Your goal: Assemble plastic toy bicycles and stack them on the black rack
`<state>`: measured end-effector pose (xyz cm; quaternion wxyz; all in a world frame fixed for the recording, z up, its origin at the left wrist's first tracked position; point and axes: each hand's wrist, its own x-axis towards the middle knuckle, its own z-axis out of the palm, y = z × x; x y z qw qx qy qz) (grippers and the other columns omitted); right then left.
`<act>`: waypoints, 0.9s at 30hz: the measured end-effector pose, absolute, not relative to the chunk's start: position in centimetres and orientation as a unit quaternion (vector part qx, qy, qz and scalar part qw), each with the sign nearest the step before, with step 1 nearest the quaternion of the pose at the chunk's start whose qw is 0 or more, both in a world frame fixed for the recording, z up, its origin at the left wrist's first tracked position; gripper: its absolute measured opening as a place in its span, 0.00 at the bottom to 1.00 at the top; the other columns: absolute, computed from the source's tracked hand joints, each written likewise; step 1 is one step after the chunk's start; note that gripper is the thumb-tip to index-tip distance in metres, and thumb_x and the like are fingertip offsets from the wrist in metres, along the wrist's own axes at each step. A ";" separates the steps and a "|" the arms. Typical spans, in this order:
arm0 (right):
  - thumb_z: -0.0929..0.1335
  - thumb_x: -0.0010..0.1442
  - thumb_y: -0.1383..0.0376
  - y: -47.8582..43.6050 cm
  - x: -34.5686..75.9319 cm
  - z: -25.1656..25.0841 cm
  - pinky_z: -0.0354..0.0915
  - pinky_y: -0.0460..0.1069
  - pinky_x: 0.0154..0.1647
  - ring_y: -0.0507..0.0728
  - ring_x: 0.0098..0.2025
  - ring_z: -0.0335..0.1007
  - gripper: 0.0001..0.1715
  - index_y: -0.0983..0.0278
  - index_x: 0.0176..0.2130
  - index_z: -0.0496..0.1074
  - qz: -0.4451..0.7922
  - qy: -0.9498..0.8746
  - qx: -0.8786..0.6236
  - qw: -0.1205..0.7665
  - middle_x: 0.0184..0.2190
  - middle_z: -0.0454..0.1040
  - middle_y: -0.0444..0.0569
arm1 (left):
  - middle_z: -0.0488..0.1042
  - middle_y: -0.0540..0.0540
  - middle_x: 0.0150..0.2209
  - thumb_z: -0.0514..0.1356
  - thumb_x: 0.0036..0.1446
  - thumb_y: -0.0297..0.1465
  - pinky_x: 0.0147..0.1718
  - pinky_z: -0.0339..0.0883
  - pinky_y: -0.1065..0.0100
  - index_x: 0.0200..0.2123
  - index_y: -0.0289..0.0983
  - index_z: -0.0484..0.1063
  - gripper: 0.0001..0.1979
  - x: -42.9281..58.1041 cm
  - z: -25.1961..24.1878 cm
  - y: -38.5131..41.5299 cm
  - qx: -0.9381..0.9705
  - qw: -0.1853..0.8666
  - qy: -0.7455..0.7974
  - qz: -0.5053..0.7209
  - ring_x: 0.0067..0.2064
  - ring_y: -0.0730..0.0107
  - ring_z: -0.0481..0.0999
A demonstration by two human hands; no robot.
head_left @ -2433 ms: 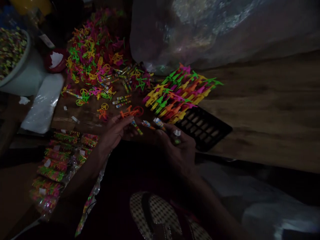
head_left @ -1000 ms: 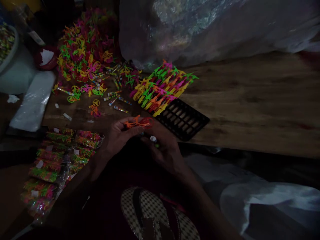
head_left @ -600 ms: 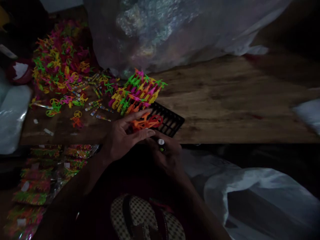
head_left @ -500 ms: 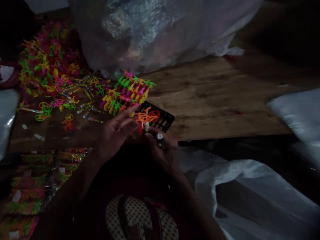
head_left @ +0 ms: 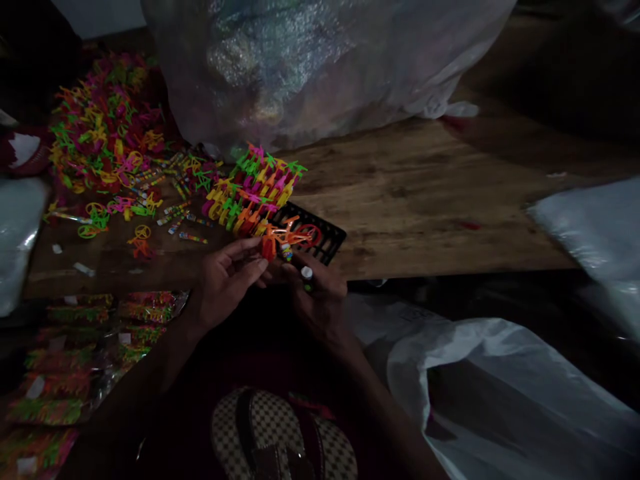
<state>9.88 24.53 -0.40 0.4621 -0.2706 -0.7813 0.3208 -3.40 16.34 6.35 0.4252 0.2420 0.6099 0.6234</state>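
Note:
An orange plastic toy bicycle [head_left: 286,233] with a red wheel is held between my hands at the table's front edge. The thumb and fingers of my left hand [head_left: 223,277] close on its red end. My right hand [head_left: 323,293] grips it from the other side, where a small printed tube [head_left: 287,252] shows at the fingertips. A second small tube with a white cap [head_left: 307,273] sticks up from the right hand's curled fingers. Just behind, a black slotted rack [head_left: 336,241] bears tight rows of colourful toy bicycles [head_left: 260,183].
Loose plastic toy parts [head_left: 107,127] are heaped at the back left, with several printed tubes [head_left: 193,237] scattered before them. A big clear plastic bag [head_left: 325,73] stands behind the rack. Packed toys [head_left: 70,360] lie lower left; an open white bag [head_left: 480,333] is at lower right.
My left hand has come down from beside the bicycle, and its spread fingers have closed on the red end. The right hand keeps its grip, and the view has shifted slightly.

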 end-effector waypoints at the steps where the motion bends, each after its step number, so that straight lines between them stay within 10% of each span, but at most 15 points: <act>1: 0.66 0.66 0.60 24.5 9.8 -0.5 0.76 0.50 0.39 0.58 0.38 0.81 0.13 0.63 0.44 0.78 0.314 -0.782 -0.273 0.464 0.38 0.82 0.52 | 0.79 0.45 0.34 0.71 0.48 0.35 0.28 0.74 0.71 0.47 0.32 0.76 0.23 -3.5 6.2 16.3 0.242 0.422 0.610 0.625 0.29 0.71 0.78; 16: 0.69 0.61 0.61 24.5 10.0 1.0 0.72 0.47 0.34 0.54 0.32 0.77 0.10 0.63 0.39 0.79 0.531 -0.717 -0.273 0.359 0.31 0.80 0.44 | 0.77 0.48 0.26 0.70 0.49 0.40 0.26 0.71 0.73 0.33 0.33 0.76 0.16 -4.9 6.4 16.4 0.288 0.453 0.607 0.587 0.26 0.74 0.75; 27: 0.66 0.65 0.61 24.7 10.3 0.5 0.73 0.50 0.40 0.56 0.37 0.77 0.13 0.62 0.42 0.78 0.423 -0.777 -0.263 0.384 0.37 0.80 0.49 | 0.76 0.48 0.27 0.67 0.55 0.41 0.24 0.68 0.72 0.41 0.34 0.78 0.16 -4.3 5.8 17.1 0.345 0.414 0.619 0.571 0.24 0.73 0.73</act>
